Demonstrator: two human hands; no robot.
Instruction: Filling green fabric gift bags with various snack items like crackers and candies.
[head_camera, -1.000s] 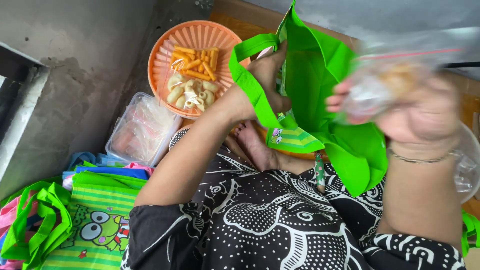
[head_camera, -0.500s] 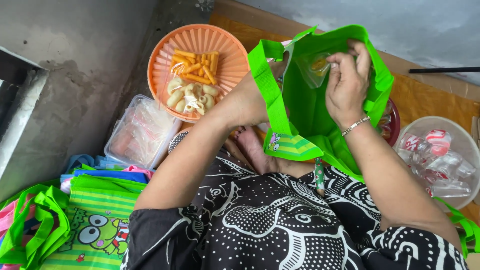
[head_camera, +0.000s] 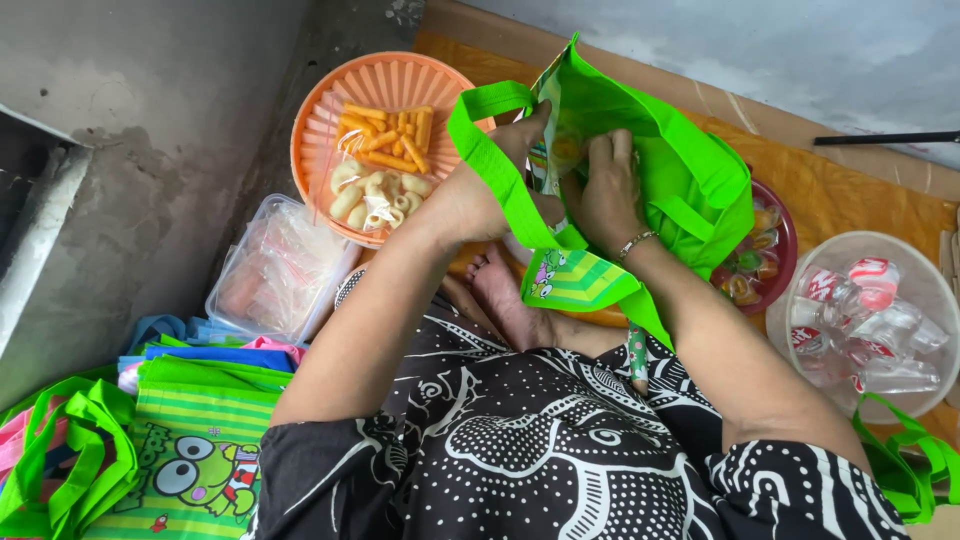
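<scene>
My left hand (head_camera: 480, 195) grips the rim and handle of a bright green tote bag (head_camera: 690, 185), holding its mouth wide. My right hand (head_camera: 605, 190) reaches down inside the bag, fingers closed on a clear snack packet (head_camera: 560, 150) that is mostly hidden by the fabric. The bag rests over my lap, above my bare foot (head_camera: 505, 295).
An orange round basket (head_camera: 320, 130) of bagged snacks lies at the upper left, a clear plastic box (head_camera: 275, 270) below it. Stacked green cartoon-frog bags (head_camera: 190, 440) lie at the lower left. A dark red bowl of jelly cups (head_camera: 765, 255) and a clear tub of wrapped cups (head_camera: 870, 320) stand on the right.
My right hand has brought the clear packet from beside the bag down into it. The left hand has kept hold of the bag's rim.
</scene>
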